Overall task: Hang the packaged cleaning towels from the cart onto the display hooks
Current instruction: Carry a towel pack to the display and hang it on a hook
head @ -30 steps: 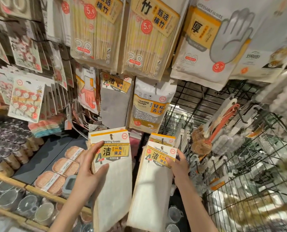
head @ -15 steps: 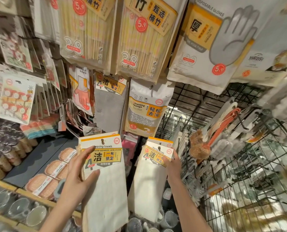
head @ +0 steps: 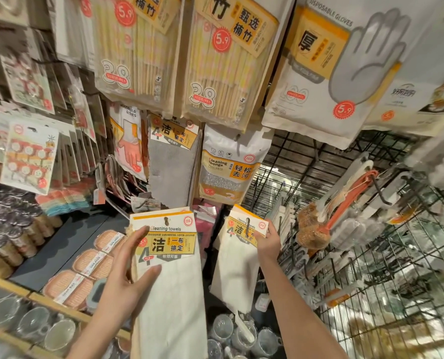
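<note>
Two packs of cream cleaning towels are seen, each topped by a white and yellow header card with a hang hole. The left towel pack [head: 167, 270] is held upright at about 7 o'clock, its card facing the camera. The right towel pack [head: 237, 263] is hung at about 5 o'clock, tilted slightly, its cloth hanging down. A grey-towel pack [head: 173, 161] is hung above, towards 12 o'clock.

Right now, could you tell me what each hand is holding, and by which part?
The left hand grips a cleaning towels pack by its left edge, below the header. The right hand pinches a second pack at its header card's right edge.
</note>
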Available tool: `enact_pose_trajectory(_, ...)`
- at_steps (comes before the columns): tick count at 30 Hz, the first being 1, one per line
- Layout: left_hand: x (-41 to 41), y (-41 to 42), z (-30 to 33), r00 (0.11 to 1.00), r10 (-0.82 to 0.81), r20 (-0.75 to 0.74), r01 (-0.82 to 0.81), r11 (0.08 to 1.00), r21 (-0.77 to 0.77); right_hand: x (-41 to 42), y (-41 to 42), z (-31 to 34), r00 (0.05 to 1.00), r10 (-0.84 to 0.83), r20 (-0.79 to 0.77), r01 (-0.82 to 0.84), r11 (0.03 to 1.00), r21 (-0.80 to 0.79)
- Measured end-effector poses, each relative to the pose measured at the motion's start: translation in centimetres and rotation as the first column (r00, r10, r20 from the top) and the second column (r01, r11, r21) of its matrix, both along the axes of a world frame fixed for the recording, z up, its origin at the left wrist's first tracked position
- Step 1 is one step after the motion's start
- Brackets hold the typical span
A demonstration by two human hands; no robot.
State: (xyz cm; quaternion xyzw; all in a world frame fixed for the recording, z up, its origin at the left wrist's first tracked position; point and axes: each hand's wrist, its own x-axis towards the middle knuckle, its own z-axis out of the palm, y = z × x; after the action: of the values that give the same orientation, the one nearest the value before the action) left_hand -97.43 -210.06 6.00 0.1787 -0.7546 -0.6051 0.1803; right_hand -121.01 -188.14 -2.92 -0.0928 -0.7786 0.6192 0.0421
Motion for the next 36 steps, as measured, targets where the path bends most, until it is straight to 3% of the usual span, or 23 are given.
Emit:
enact_pose_trajectory(8,0.5,0.8,0.5,1.0,-0.019,-0.017,0.021,0.996,0.088,1.5,1.3,1.3,0.993,0.115,0.029,-0.115,0.993,-0.005)
enact_pose_trajectory(15,0.6,1.2,0.0,0.998,-0.046,-0.041,0.051,0.989,0.136,6.5,0.0,5.3,0.953,0.28,-0.117,-0.271,0.958,0.093)
enact_pose_trajectory(21,1.2,2.1,0.3,0.993,-0.075,-0.093,0.087,0.986,0.141,11.5,-4.1,10.0,0.826,0.561,-0.047,-0.563,0.823,-0.07)
enact_pose_trajectory(36,2.2,2.5,-0.4,0.992,0.024,-0.125,-0.008,0.993,0.12,15.3,-4.6,12.3,0.833,0.551,-0.039,-0.552,0.833,-0.033)
